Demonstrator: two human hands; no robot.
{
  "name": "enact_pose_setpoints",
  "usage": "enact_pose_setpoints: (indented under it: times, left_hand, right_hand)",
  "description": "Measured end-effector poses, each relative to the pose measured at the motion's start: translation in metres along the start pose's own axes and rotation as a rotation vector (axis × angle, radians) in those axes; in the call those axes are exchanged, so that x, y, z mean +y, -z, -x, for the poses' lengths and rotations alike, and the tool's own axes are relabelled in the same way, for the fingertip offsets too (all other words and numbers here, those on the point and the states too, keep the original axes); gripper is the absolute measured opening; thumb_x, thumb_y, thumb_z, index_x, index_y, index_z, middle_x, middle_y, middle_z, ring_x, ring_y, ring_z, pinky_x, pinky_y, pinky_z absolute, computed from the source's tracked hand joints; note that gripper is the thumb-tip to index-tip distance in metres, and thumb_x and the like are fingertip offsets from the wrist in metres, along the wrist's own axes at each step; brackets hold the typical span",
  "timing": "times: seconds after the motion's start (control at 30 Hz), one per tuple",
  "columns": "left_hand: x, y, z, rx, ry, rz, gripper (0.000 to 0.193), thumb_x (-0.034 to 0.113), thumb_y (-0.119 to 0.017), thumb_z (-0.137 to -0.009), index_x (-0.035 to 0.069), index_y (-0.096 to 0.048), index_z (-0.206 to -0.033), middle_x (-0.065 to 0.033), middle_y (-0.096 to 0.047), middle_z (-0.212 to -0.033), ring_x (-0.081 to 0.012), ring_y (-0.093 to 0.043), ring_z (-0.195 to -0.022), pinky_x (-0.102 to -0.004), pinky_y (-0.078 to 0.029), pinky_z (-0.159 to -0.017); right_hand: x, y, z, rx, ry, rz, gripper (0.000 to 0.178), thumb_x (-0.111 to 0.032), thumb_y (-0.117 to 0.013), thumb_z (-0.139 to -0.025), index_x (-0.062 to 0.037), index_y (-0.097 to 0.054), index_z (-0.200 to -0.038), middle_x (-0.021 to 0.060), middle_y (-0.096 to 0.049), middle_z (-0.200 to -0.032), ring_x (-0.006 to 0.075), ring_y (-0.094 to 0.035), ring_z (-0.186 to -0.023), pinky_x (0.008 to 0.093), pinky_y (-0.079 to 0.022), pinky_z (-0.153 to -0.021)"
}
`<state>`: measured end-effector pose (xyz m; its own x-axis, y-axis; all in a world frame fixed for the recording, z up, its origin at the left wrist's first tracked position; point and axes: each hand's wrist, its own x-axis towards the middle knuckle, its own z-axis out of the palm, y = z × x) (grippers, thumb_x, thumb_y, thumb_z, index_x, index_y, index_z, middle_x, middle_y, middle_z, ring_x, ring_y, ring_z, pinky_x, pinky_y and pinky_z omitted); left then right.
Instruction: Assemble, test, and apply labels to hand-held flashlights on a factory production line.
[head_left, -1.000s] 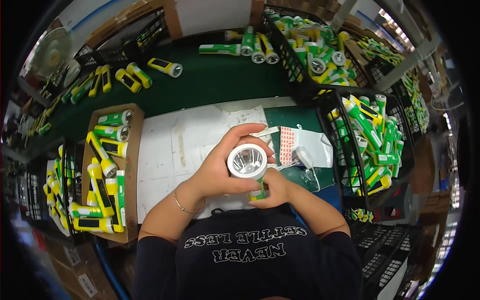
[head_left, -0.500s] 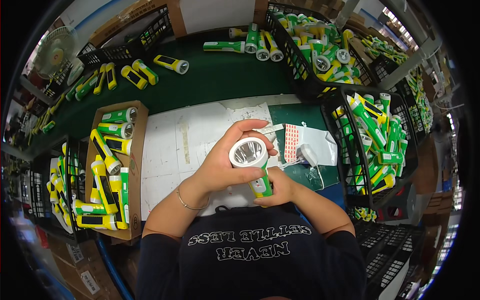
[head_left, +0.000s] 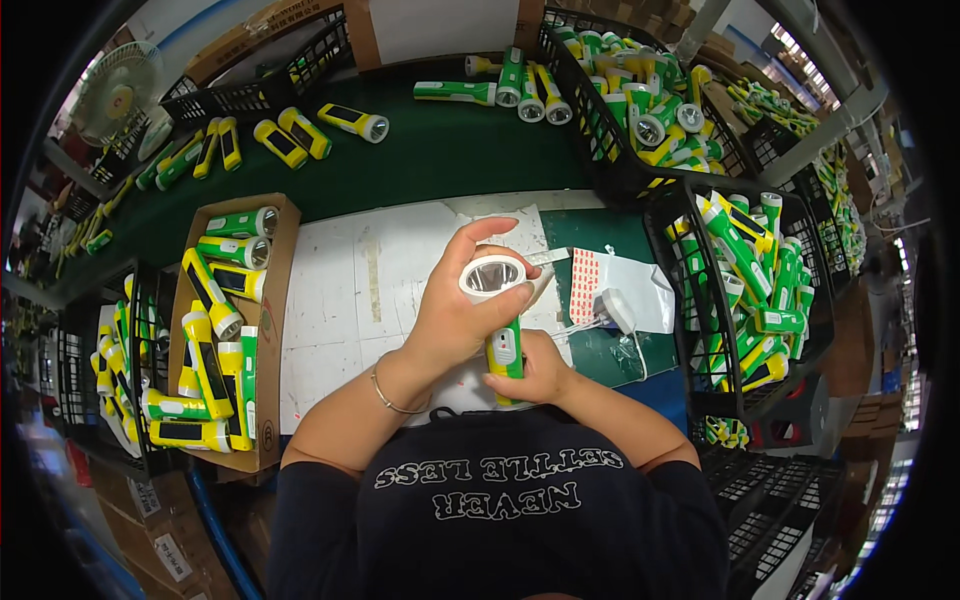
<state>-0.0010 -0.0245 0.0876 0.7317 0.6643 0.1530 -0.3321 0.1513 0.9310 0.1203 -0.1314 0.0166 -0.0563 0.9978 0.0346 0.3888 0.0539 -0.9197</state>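
Between my two hands is a green and yellow flashlight (head_left: 504,348) with a white rim and a shiny reflector, its head tilted up and away from me. My left hand (head_left: 452,305) closes round the head, thumb lying across the white rim and index finger raised. Lower down, my right hand (head_left: 540,370) grips the handle, thumb on its front near the tail end. The handle shows a light switch panel. Part of the handle and the tail are hidden by my right fingers. Below the hands lies a white paper-covered work surface (head_left: 330,300).
At left stands a cardboard box (head_left: 285,225) of flashlights. Black crates (head_left: 690,385) of flashlights stand at right. A white plug adapter with a cord (head_left: 618,312) lies beside a red-dotted sticker sheet (head_left: 584,285). Across the far green belt (head_left: 430,150) lie more flashlights.
The flashlight has tipped so its handle shows more, and its head faces less toward me. My right hand has shifted slightly left and down along the handle.
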Motion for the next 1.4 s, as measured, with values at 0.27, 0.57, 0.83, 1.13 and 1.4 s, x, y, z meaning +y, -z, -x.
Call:
enact_pose_setpoints:
  times: [0.27, 0.57, 0.83, 1.13, 1.4]
  left_hand:
    - [-0.010, 0.009, -0.006, -0.045, 0.011, 0.035, 0.078, 0.019, -0.063, -0.079, 0.008, -0.018, -0.142, -0.0123, -0.049, -0.120, -0.0236, -0.047, -0.117, -0.0349, -0.041, -0.093]
    - [-0.026, 0.024, 0.004, 0.037, 0.233, 0.125, 0.059, 0.025, -0.056, -0.084, 0.009, -0.033, -0.136, -0.0065, -0.048, -0.122, -0.0206, -0.047, -0.115, -0.0346, -0.040, -0.093]
    - [-0.034, 0.039, -0.008, 0.040, 0.344, 0.171, 0.049, 0.019, -0.058, -0.085, 0.007, -0.039, -0.129, -0.0072, -0.048, -0.120, -0.0188, -0.050, -0.110, -0.0313, -0.040, -0.091]
    - [-0.035, 0.067, -0.004, 0.095, 0.335, 0.187, 0.040, 0.018, -0.054, -0.089, 0.008, -0.043, -0.126, -0.0069, -0.048, -0.121, -0.0178, -0.051, -0.109, -0.0299, -0.041, -0.091]
    - [-0.039, 0.096, 0.007, 0.336, 0.394, 0.216, 0.034, 0.014, -0.052, -0.089, 0.005, -0.045, -0.121, -0.0077, -0.054, -0.114, -0.0178, -0.055, -0.103, -0.0291, -0.045, -0.087]
  right_hand:
    - [-0.018, 0.048, 0.013, 0.196, -0.075, 0.381, 0.051, -0.041, -0.070, -0.066, -0.0063, -0.060, -0.102, 0.0181, -0.064, -0.082, 0.0334, -0.064, -0.075, 0.0384, -0.051, -0.068]
    - [-0.030, 0.296, 0.100, 0.803, -0.975, 1.150, 0.066, -0.059, -0.065, -0.065, -0.0073, -0.059, -0.106, 0.0153, -0.065, -0.094, 0.0307, -0.063, -0.086, 0.0411, -0.049, -0.074]
    - [-0.039, 0.325, 0.038, 0.809, -0.804, 1.305, 0.053, -0.050, -0.062, -0.074, -0.0090, -0.061, -0.107, 0.0134, -0.066, -0.096, 0.0291, -0.062, -0.091, 0.0400, -0.049, -0.076]
    - [0.034, 0.196, -0.233, 0.369, -0.278, 1.129, 0.046, -0.038, -0.065, -0.074, -0.0097, -0.056, -0.110, 0.0135, -0.061, -0.100, 0.0313, -0.060, -0.092, 0.0428, -0.049, -0.075]
    - [0.121, 0.202, -0.313, 0.303, -0.487, 1.245, 0.045, -0.028, -0.058, -0.082, -0.0220, -0.047, -0.125, 0.0142, -0.053, -0.108, 0.0312, -0.060, -0.093, 0.0436, -0.050, -0.071]
